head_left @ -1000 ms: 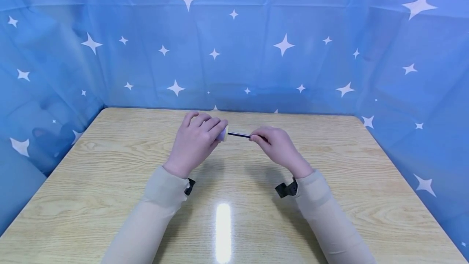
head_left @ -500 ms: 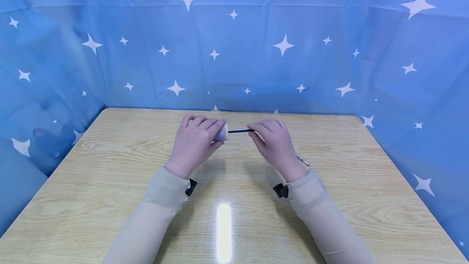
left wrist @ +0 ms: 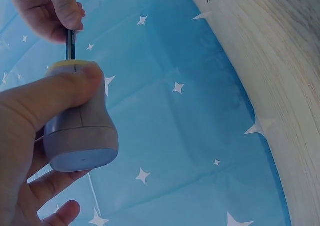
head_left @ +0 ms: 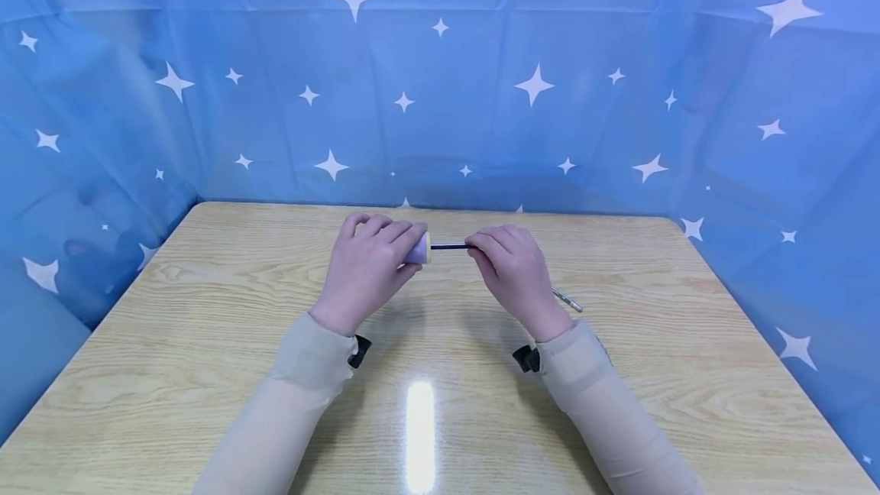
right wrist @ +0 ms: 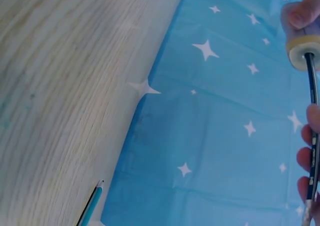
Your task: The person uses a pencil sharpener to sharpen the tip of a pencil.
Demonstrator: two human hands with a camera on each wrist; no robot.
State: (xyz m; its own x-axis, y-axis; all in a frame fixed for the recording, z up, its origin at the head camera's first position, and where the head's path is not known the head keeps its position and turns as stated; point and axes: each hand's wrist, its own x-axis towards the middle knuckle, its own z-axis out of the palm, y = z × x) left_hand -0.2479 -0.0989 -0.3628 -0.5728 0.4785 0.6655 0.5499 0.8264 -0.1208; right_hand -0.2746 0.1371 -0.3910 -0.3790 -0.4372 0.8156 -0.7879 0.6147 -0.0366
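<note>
My left hand (head_left: 367, 270) grips a small lilac pencil sharpener (head_left: 417, 249) with a cream rim, held above the table and lying sideways. In the left wrist view the thumb presses along the body of the sharpener (left wrist: 82, 131), and its flat base faces the camera. A dark pencil (head_left: 450, 246) runs straight into the rimmed end. My right hand (head_left: 512, 270) pinches that pencil a short way from the sharpener. The right wrist view shows the pencil (right wrist: 313, 86) entering the hole, fingers curled along its shaft; its point is hidden inside.
A wood-grain table (head_left: 206, 373) lies below, with a blue star-printed curtain (head_left: 440, 98) behind it. A teal pencil (right wrist: 91, 206) lies on the table in the right wrist view. In the head view, a slim silvery rod (head_left: 567, 299) shows beside my right wrist, partly hidden.
My right hand has rotated and risen slightly, bringing the pencil level, then stays nearly still. The silvery rod beside the wrist has come into sight. The left hand barely moves.
</note>
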